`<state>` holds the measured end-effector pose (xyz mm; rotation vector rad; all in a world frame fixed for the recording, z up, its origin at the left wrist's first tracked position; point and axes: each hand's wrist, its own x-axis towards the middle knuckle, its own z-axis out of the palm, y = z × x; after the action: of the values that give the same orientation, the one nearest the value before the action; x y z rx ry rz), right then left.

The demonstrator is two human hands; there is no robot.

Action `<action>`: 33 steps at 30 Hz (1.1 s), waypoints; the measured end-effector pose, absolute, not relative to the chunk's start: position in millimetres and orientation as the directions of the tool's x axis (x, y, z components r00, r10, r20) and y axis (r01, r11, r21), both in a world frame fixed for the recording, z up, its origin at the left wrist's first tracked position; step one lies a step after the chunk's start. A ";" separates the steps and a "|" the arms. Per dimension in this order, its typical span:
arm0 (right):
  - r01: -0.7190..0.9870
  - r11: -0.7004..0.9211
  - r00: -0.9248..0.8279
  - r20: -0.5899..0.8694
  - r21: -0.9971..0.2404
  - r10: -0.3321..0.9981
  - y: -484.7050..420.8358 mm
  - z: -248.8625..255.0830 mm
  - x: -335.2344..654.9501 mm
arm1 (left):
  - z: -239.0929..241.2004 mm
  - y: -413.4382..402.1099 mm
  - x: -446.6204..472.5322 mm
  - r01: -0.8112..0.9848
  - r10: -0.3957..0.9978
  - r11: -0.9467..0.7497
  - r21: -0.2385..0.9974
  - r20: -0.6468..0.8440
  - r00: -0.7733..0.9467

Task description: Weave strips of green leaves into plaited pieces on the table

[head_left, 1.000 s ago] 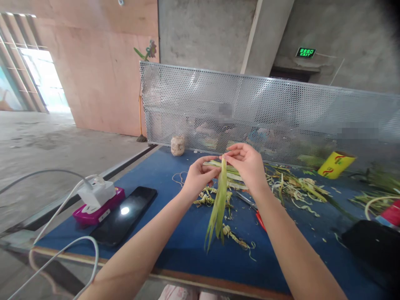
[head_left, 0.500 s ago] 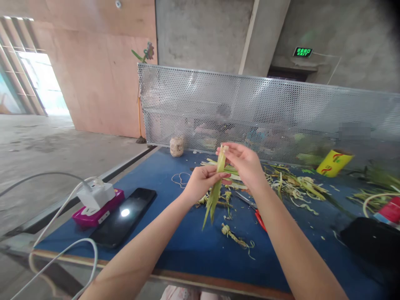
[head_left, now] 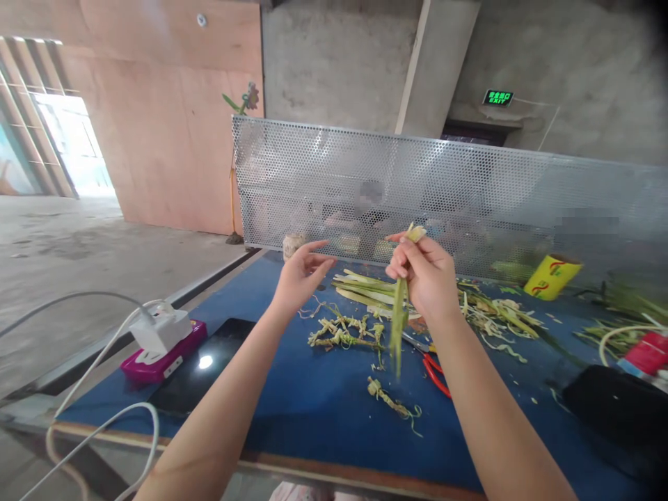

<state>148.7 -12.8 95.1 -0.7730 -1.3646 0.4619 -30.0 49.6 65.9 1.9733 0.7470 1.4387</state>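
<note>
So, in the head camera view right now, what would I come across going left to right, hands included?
Purple power strip → left hand, holding nothing → right hand gripping a green leaf strip → yellow roll → red object by the right edge.

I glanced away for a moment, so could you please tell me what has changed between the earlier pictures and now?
The left hand has let go of the green leaf strip and moved left; the right hand now holds it alone, slightly further right. The scissors, phone and yellow roll stayed put.
</note>
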 end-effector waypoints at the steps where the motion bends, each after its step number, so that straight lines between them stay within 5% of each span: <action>1: 0.168 0.693 0.199 0.713 -0.701 0.673 -12.9 95.8 150.5 | 62.4 58.4 -35.9 0.301 0.740 -0.672 0.676 0.614 0.273; 3: 0.241 0.701 0.229 0.741 -0.671 0.631 -13.4 95.3 151.8 | 50.5 75.5 -45.4 0.679 0.826 -0.549 0.487 0.439 0.353; 4: 0.292 0.691 0.229 0.750 -0.661 0.620 -14.2 94.5 151.1 | 43.1 83.0 -48.9 0.729 0.851 -0.513 0.453 0.384 0.359; 9: 0.563 0.615 0.096 0.783 -0.552 0.615 -22.5 89.3 142.4 | 14.6 102.5 -56.9 0.814 0.894 -0.449 0.368 0.199 0.403; 15: 0.678 0.609 -0.093 0.773 -0.413 0.628 -28.1 90.5 151.8 | 9.2 103.2 -57.8 0.935 0.952 -0.280 0.218 0.189 0.241; 19: 0.766 0.573 -0.351 0.556 -0.292 0.753 -31.2 85.6 150.1 | 3.1 104.4 -60.0 0.975 0.978 -0.144 0.169 0.173 0.114; 24: 0.875 0.457 -0.431 0.172 -0.161 0.886 -34.1 48.9 128.6 | -4.5 110.8 -62.3 0.982 0.986 -0.056 0.182 0.163 0.026; 33: 0.914 0.404 -0.404 0.017 -0.045 0.915 -32.2 3.3 107.2 | -6.0 113.2 -61.3 0.971 0.983 -0.056 0.231 0.184 0.013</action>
<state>107.2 -32.2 3.3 -1.6934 -2.6001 0.0442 -61.3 113.2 -6.0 2.2075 2.1313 0.4599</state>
